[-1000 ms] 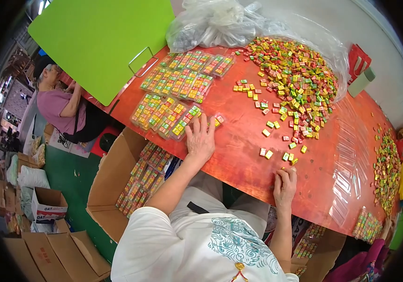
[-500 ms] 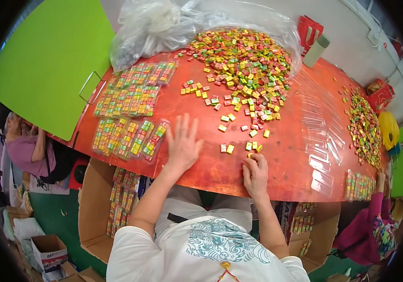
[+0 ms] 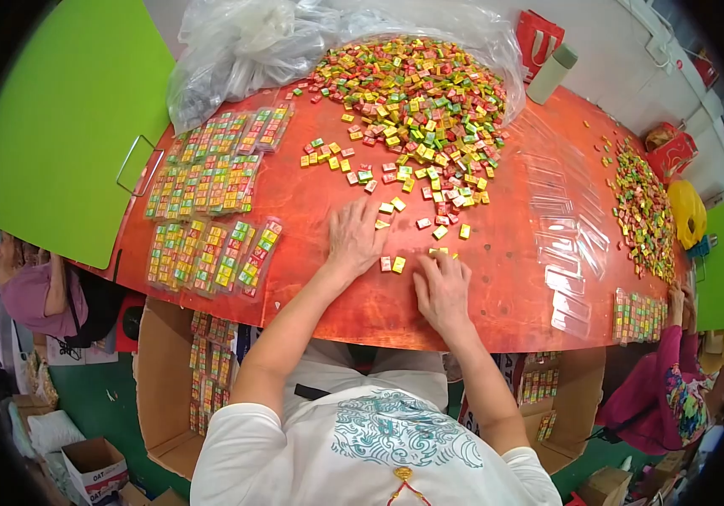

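Small block-shaped pieces point(image 3: 412, 101), like wrapped candies in red, yellow and green, form a large heap on the red table, with loose ones spread toward me. My left hand point(image 3: 355, 240) lies palm down left of the loose pieces, fingers stretched out, beside a yellow piece point(image 3: 382, 224). My right hand point(image 3: 444, 295) is over the table nearer its front edge, fingers bent and apart, the tips by a few yellow pieces point(image 3: 439, 251) they partly cover. Between the hands sit a red piece point(image 3: 385, 264) and a yellow piece point(image 3: 399, 265) side by side.
Filled clear packs point(image 3: 210, 253) lie in rows at left; empty clear trays point(image 3: 568, 278) at right. Behind are plastic bags point(image 3: 244, 59) and a bottle point(image 3: 551, 74). Cartons point(image 3: 164, 379) stand below the table edge. A co-worker point(image 3: 657, 396) sits at far right, beside another heap point(image 3: 640, 211).
My left hand has moved right, from beside the filled packs to the loose pieces. The right hand has shifted slightly, its fingers now more spread. The whole view has turned a little.
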The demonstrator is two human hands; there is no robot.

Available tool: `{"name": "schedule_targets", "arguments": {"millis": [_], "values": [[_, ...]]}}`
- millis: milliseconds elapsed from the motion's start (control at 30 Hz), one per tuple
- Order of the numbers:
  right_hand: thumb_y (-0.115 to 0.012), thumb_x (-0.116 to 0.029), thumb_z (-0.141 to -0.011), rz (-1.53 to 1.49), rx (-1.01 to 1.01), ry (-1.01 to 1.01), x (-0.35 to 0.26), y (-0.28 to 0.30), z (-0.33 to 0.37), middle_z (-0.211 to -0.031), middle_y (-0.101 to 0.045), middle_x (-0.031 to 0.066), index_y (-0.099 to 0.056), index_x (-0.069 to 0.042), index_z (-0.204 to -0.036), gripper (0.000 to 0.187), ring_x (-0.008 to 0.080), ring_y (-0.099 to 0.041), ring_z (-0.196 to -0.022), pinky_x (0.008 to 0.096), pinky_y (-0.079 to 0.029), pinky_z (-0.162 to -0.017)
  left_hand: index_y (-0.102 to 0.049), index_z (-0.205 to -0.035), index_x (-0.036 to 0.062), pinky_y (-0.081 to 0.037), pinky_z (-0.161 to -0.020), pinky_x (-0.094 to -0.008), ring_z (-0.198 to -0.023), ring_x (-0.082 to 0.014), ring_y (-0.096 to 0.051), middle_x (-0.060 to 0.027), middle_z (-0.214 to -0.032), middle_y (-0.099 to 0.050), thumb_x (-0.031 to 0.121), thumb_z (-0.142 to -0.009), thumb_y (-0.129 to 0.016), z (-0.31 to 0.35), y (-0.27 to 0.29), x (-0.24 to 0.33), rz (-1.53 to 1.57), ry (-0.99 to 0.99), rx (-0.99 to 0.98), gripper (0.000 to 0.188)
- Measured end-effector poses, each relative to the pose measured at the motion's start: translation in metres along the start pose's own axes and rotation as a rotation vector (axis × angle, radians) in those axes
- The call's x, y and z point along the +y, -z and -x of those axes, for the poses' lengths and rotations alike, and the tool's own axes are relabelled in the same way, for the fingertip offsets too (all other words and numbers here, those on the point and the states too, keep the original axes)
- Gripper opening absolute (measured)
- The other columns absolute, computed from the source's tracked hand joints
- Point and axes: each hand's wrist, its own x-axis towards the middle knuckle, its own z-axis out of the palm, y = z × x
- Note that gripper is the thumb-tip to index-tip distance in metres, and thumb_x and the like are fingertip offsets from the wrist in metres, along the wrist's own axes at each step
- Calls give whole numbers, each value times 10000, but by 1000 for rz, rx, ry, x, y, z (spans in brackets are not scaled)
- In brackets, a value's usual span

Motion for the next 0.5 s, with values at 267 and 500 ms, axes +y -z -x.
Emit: {"name": "schedule_targets", "arguments": {"millis": [267,500], "values": [[-627,-222,-903,79,24,-27,15,-62,-94,-1090,-590,106,-620,-79,-1172,304,273,-576,-1034,441,-386,-893,-555,-1166,26,-309,-1006,-520,-1282,-342,-449,-193,-1331,-505,296,-889,-635,9,-9,2,-91,100,66,394],[-626,-199,-879,148,-30,21,19,-83,-113,-997,-579,89,-672,-123,-1042,186,290,-556,-990,459,-416,-828,-572,-1122,29,-294,-1032,-546,-1309,-336,-438,-173,-1334,-515,238,-875,-638,10,-13,-1,-98,66,76,330]]}}
